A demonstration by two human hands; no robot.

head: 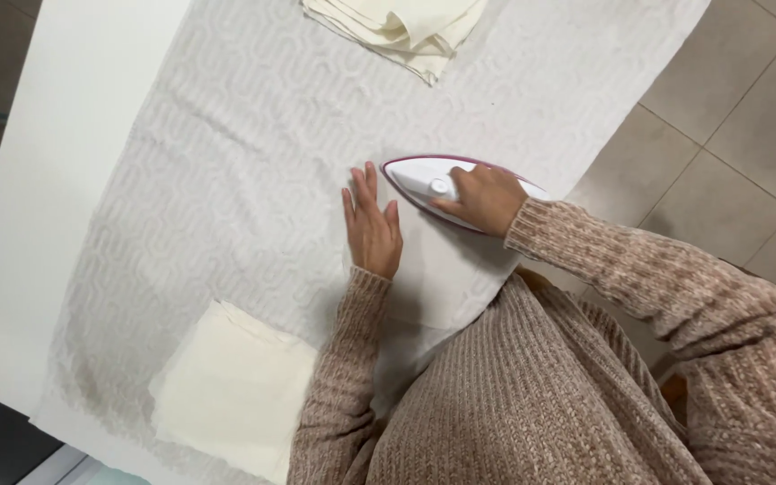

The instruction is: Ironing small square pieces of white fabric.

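1. Iron (433, 184), white with a purple rim, sits on the white cloth (446, 269) we press near the surface's front edge.
2. Our right hand (485, 198) closes around its handle.
3. Our left hand (372, 224) lies flat and open on the cloth, just beside the iron's tip.
4. Folded cream cloths (231, 386) lie at our left; another cream stack (401, 27) lies at the far edge of the textured cover (226, 180).

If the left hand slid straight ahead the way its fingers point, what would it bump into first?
Probably nothing soon. The left hand lies flat, pointing up the patterned cover. Its line looks free and seems to pass just left of the folded cream cloths, as far as one view shows.
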